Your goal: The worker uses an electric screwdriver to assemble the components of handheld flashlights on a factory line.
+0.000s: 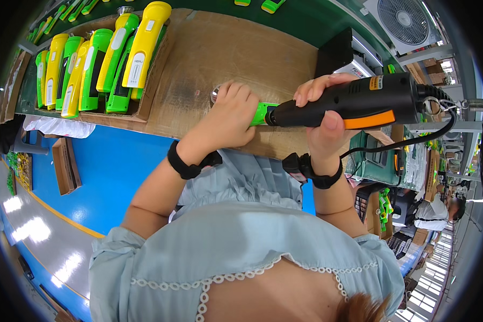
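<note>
My left hand (232, 117) is wrapped round a green flashlight (262, 113), pressing it down on the brown cardboard work surface (236, 48). Most of the flashlight is hidden under my fingers; a shiny round end (215, 94) peeks out at the left. My right hand (327, 127) grips a black electric screwdriver (367, 99) with an orange lever, held almost level. Its nose meets the green body just right of my left hand. The exact contact of the bit cannot be made out.
At the left, a cardboard box (144, 114) holds several yellow and green flashlights (99, 64). A dark cord (429, 138) hangs from the screwdriver's rear. A black device (338, 51) stands at the back right, with a fan (405, 20) beyond. Another person (437, 210) is at far right.
</note>
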Motion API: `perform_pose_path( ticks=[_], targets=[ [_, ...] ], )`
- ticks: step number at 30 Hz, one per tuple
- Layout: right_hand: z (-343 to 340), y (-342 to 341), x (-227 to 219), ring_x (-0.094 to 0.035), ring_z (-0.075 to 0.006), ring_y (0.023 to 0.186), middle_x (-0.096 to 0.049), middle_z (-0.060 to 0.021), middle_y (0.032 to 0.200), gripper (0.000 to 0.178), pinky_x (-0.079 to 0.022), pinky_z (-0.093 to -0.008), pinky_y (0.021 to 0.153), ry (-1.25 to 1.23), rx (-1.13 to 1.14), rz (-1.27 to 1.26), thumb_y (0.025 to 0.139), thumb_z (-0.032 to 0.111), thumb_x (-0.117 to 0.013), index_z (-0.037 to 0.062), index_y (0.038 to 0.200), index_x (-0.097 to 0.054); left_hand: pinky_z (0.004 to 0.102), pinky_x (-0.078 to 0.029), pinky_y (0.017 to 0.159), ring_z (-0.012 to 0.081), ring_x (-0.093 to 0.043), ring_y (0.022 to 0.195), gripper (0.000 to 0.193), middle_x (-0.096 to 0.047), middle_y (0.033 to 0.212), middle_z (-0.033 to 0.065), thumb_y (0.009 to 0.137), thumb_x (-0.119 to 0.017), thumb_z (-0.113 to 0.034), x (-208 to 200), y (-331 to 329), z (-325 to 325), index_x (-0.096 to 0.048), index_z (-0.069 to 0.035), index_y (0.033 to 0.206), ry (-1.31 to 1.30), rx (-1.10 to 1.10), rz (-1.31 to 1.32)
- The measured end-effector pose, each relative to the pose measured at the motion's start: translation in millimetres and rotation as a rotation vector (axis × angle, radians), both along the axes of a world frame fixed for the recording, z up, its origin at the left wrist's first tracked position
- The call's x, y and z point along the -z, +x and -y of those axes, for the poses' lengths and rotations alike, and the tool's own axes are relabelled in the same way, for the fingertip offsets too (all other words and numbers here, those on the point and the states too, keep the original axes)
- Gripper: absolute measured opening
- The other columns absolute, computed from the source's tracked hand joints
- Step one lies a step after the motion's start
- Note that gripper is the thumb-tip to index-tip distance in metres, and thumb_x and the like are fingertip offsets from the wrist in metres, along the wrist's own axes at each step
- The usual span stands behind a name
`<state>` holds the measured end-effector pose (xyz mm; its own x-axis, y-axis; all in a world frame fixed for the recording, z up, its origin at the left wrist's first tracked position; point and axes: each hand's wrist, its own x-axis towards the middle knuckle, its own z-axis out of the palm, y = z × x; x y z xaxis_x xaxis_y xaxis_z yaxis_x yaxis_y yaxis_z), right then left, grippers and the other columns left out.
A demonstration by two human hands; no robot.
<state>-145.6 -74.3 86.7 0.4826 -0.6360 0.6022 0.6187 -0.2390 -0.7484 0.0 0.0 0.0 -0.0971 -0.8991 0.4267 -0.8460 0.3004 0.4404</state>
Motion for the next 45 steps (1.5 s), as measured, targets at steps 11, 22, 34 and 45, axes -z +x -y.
perform_pose_path(
  ticks=[11,22,34,45],
  targets=[
    [4.7,-1.3,-2.7,-0.057,-0.0177,0.074,-0.055,-0.0097,0.084,0.053,-0.048,-0.0311,0.068,0.075,-0.024,0.033,0.07,0.011,-0.076,0.0035,0.111,-0.042,0.0471,-0.031,0.094,0.0356,-0.045,0.099,0.045,-0.048,0.097,0.018,0.062,-0.063,-0.013,-7.0,1.9,-0.8,-0.049,0.001,0.102,-0.043,-0.022,0.116],
    [0.4,-97.6,-49.2,-0.055,-0.0175,0.067,-0.05,-0.0096,0.081,0.064,-0.05,-0.0291,0.057,0.106,0.39,0.077,0.065,0.029,-0.081,-0.0028,0.104,-0.041,0.0454,-0.037,0.083,0.0351,-0.048,0.09,0.042,-0.051,0.089,0.0202,0.07,-0.067,-0.03,-20.9,-1.6,1.1,-0.054,0.004,0.089,0.055,-0.275,0.4],
    [22.4,-108.3,1.2,-0.057,-0.0195,0.077,-0.051,-0.0104,0.098,0.059,-0.051,-0.0308,0.063,0.06,0.439,-0.034,0.063,0.005,-0.08,0.0003,0.109,-0.042,0.0476,-0.035,0.086,0.0354,-0.046,0.102,0.071,-0.052,0.106,0.02,0.067,-0.061,-0.066,-14.9,23.3,326.0,-0.058,0.0,0.094,0.09,-0.833,0.301],
    [26.4,-128.1,13.7,-0.057,-0.0172,0.074,-0.05,-0.0084,0.094,0.062,-0.051,-0.0278,0.061,0.115,0.565,-0.066,0.063,0.021,-0.082,0.002,0.107,-0.042,0.046,-0.045,0.085,0.0402,-0.036,0.114,0.063,-0.039,0.12,0.0252,0.072,-0.063,-0.057,-18.9,86.1,276.0,-0.061,-0.006,0.109,0.487,-0.794,0.275]
  ],
)
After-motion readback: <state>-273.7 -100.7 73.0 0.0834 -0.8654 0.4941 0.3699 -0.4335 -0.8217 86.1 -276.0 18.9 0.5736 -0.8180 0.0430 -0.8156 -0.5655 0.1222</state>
